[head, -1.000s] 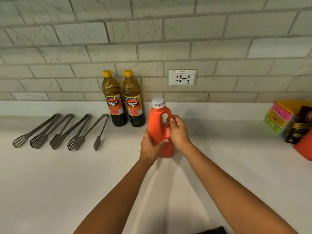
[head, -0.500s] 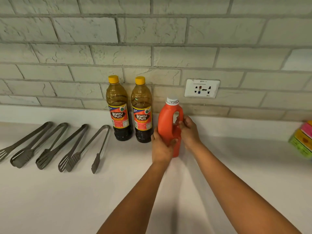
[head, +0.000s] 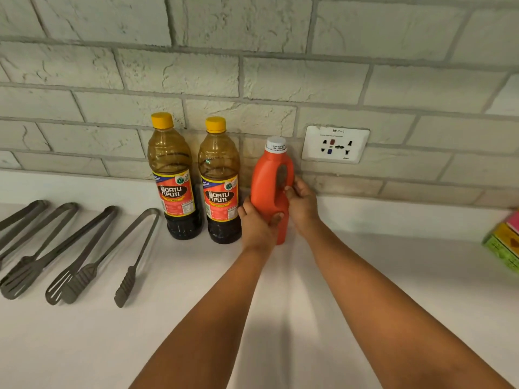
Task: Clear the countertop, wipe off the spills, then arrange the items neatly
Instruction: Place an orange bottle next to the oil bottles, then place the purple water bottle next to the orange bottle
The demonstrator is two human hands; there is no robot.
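Your left hand (head: 257, 224) and right hand (head: 302, 203) both clamp the upright orange jug (head: 268, 183); two sauce bottles (head: 196, 178) stand at its 9 o'clock.

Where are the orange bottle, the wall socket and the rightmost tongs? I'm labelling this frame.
orange bottle (head: 266, 178), head view, upper body.
wall socket (head: 335, 144), head view, faceplate centre.
rightmost tongs (head: 140, 242), head view, arm.

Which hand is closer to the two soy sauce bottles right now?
Left. The left hand grips the orange bottle on the side facing the soy sauce bottles, almost touching the nearer one. The right hand holds the handle on the far side.
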